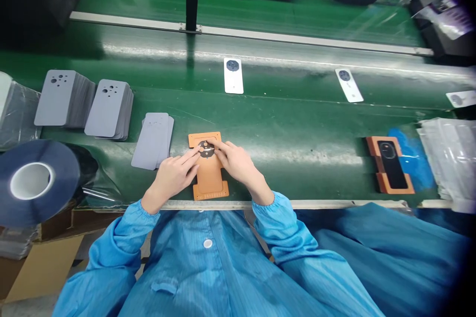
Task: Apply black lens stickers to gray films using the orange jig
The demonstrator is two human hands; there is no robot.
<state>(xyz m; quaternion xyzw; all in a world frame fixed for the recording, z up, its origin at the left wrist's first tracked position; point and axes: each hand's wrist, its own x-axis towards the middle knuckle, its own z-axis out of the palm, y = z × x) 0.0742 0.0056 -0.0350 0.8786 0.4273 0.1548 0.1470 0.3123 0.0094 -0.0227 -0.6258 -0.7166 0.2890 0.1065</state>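
Observation:
An orange phone-shaped fixture [210,180] lies flat on the green table in front of me. At its upper end sits a round black camera-cover piece [207,153] with several holes and a bright reflection across it. My left hand [176,173] reaches in from the left, its fingertips closed on the left edge of the black piece. From the other side my right hand [238,160] has its thumb and index finger at the piece's right and top edges. Both hands' fingertips partly cover its rim.
Stacks of grey phone-shaped sheets [55,103] stand left, with a few loose sheets [150,143] nearer me. A film roll [67,173] lies at the left edge. White cards [233,81] with black discs lie farther back. Right, another orange fixture [396,185] holds a black phone-shaped panel [393,168].

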